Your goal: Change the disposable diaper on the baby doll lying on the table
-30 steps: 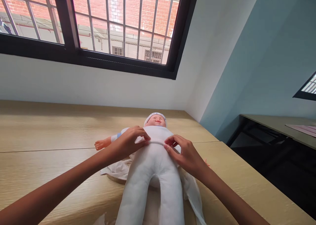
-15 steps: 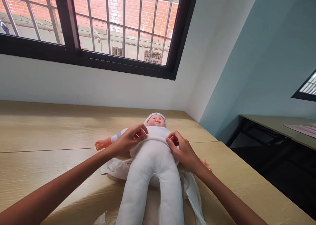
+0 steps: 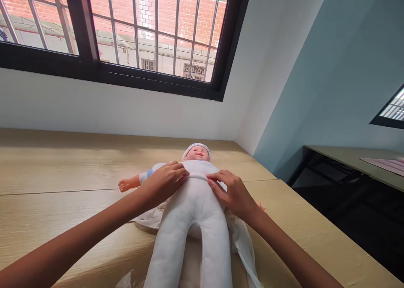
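One doll [image 3: 193, 212] lies on its back in the middle of the wooden surface [image 3: 63, 166], head toward the wall and feet toward the person. There is wide bare room to its left, and the surface's right edge is near. The left hand [image 3: 160, 182] and right hand [image 3: 235, 194] have their fingers pinching the doll's white clothing at the waist. One white cloth [image 3: 243, 241] lies crumpled underneath.

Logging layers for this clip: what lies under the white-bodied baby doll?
A thin white crumpled cloth shows beneath the white soft-bodied baby doll, spreading out at both sides on the light wooden table. Its middle is covered by the doll's body.
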A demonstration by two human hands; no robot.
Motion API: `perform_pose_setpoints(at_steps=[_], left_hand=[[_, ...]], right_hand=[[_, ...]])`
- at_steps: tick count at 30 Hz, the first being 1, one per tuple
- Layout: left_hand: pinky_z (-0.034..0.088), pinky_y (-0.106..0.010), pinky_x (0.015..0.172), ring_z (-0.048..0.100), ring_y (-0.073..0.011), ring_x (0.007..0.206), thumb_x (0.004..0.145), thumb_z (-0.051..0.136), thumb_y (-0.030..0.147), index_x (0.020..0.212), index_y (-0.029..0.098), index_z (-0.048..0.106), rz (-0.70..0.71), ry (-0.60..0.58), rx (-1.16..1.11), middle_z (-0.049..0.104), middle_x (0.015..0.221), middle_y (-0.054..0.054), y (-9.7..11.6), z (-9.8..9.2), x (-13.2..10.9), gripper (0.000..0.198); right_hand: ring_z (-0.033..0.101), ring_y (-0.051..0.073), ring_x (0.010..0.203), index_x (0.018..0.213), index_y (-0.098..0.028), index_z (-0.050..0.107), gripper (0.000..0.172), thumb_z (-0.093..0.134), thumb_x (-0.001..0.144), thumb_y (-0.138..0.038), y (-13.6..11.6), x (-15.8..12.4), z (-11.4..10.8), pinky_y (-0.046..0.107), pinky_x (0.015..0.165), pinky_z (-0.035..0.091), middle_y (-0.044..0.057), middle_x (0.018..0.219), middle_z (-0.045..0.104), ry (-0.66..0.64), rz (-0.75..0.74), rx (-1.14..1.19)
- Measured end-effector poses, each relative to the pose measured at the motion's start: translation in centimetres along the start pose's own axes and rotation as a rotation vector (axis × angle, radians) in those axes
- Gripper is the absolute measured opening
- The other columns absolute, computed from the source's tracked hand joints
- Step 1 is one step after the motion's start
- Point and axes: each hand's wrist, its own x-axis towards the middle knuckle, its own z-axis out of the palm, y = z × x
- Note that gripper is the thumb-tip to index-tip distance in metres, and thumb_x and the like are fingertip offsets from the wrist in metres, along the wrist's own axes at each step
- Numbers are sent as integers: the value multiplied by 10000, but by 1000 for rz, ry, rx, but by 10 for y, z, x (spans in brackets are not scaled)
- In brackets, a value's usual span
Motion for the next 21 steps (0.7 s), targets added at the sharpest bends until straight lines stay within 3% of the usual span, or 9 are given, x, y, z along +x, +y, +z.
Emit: perform_pose_setpoints(at_steps=[6,12,17,21], left_hand=[[428,-318,768,568,-188,803,917,371,275,847,173,642,-51,13,-69,645,895,-64,-8,3,-1,298],[424,-272,684,525,-140,687,873,412,253,874,197,596,-158,84,-227,646,819,-6,-20,17,2,192],[423,-244,645,539,-140,734,856,400,250,849,183,567,-156,27,-309,620,831,-9,-27,16,13,180],[421,-238,605,534,-136,699,839,414,289,848,166,577,-188,-1,-318,621,819,-28,-28,14,21,204]], right_hand=[[624,168,877,973,-213,659,146,540,896,-248,-1,3,-2,303,800,478,17,955,689,-18,153,176],[604,201,886,983,-186,564,181,451,915,-310,2,7,11,337,785,456,62,957,664,27,251,145],[598,184,800,1012,-202,467,146,417,895,-276,4,20,7,300,691,445,32,894,649,-126,352,120],[593,174,786,948,-201,477,112,424,860,-244,14,34,3,260,618,445,41,921,639,-222,344,108]])
